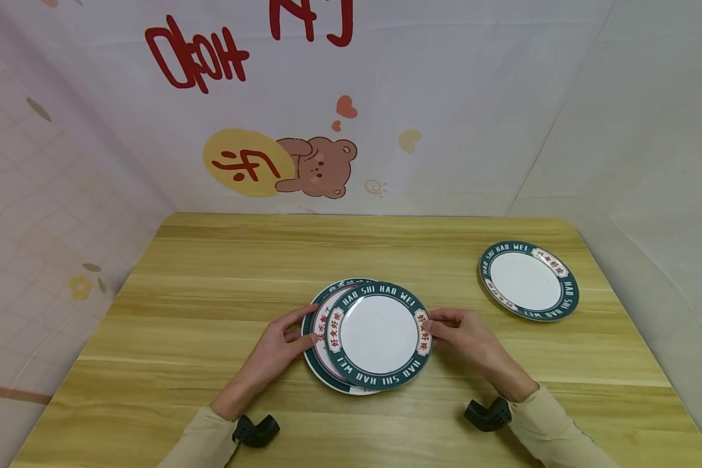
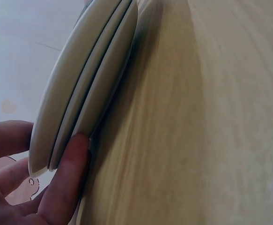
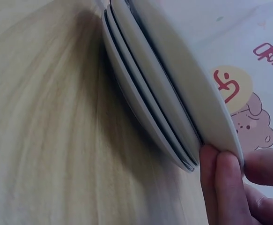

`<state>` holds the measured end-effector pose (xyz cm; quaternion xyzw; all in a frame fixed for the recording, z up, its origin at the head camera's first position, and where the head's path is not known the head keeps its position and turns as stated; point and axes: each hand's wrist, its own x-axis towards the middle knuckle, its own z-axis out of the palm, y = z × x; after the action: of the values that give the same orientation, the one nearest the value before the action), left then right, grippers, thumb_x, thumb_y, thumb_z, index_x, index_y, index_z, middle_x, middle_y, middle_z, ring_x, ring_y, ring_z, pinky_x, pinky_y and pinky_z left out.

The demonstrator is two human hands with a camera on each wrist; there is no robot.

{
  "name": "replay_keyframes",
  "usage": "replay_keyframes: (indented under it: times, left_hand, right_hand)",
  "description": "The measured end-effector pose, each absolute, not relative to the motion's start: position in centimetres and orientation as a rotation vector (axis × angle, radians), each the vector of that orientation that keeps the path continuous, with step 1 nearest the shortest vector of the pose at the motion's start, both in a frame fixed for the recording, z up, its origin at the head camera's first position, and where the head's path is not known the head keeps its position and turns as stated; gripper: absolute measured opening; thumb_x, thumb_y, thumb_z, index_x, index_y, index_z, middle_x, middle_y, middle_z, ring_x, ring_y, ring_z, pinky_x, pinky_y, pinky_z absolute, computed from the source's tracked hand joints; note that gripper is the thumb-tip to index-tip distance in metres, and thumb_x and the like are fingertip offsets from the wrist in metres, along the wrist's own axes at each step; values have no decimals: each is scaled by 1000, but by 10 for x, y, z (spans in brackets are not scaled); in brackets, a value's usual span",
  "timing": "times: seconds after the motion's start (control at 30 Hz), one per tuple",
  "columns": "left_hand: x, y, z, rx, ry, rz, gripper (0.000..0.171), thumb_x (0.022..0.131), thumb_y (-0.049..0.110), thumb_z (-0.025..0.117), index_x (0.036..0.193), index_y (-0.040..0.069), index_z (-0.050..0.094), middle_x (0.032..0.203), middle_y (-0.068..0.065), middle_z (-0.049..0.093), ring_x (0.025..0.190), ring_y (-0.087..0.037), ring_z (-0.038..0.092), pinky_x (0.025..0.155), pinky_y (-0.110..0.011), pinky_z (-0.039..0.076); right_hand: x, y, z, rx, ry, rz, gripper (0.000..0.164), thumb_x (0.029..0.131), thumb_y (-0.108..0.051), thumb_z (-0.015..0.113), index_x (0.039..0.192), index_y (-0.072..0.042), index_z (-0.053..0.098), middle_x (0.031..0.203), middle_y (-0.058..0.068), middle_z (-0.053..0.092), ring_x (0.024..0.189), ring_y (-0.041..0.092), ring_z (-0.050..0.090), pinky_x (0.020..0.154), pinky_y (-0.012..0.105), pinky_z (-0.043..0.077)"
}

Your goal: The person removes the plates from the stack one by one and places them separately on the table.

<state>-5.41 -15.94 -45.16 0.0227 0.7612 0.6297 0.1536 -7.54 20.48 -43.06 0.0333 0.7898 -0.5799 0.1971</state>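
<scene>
Between left hand (image 1: 283, 341) and right hand (image 1: 467, 335), both pinching rims, the stacked round white ceramic-looking plates (image 1: 379, 335) seemed stiff, breakable, best held so

Probably five plates (image 1: 379, 338), two wrist cameras (image 1: 260, 432)

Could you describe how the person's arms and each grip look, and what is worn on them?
The left sleeve and right sleeve are plain beige. The left wrist device and right wrist device are black and bent, the right one showing small holes. The left grip and right grip are bare, without gloves.
</scene>
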Motion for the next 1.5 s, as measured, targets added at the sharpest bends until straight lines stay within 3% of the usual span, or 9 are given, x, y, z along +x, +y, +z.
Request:
replay_keyframes:
  times: [0.13,1.07,1.33,1.5]
  left_hand:
    - [-53,-161,-452,93,2143,1827,59,98,11,70,154,11,51,147,-25,52,113,-29,70,84,-26,59]
    - [-56,-162,-453,64,2159,1777,59,99,13,71,154,16,51,142,-21,58,104,-25,72,82,-23,58]
    - [-56,-163,-454,73,2133,1799,59,99,12,71,154,14,51,135,-23,62,98,-25,73,78,-25,58]
    - [-56,-163,-453,78,2134,1804,59,99,12,71,154,12,50,140,-25,59,101,-24,73,79,-25,58]
  right_hand:
    - [-74,205,-430,105,2207,-1638,41,100,-19,70,130,10,65,116,16,73,95,18,69,82,26,60]
    - [-81,222,-424,131,2082,-1796,45,103,-16,66,135,15,58,125,20,69,98,14,70,89,28,59]
    - [-86,228,-419,156,2085,-1849,45,104,-14,65,135,17,57,119,15,72,96,11,72,89,30,60]
    - [-90,232,-415,171,2104,-1861,43,104,-13,64,135,16,57,120,15,72,96,10,72,90,30,59]
